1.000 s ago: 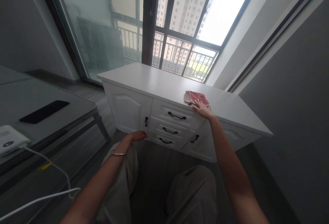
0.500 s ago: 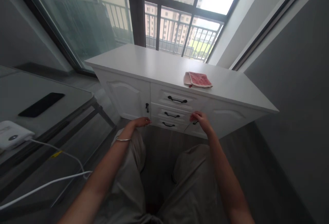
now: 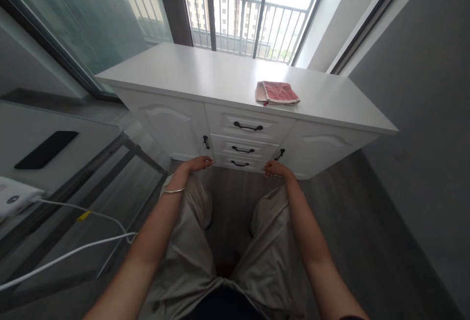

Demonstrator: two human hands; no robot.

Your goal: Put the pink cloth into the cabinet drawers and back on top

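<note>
I sit facing a low white cabinet (image 3: 205,73) with three drawers and two doors, all closed, with black handles. A folded red cloth (image 3: 276,92) lies on its top, to the right of the middle, with nothing touching it. My left hand (image 3: 198,164) rests on my left knee, fingers loosely curled, a bangle on the wrist. On my right knee lies my right hand (image 3: 275,168), just below the bottom drawer handle (image 3: 240,164). Neither hand holds anything.
A glass-topped table (image 3: 73,163) stands at my left with a black phone (image 3: 46,149), a white device (image 3: 14,195) and white cables. Behind the cabinet are large windows and a balcony railing. A grey wall runs along the right, above grey wooden floor.
My right hand left the red cloth on the cabinet top and came down to my right knee. The view tilted down and drew closer to the cabinet. My left hand stayed on its knee.
</note>
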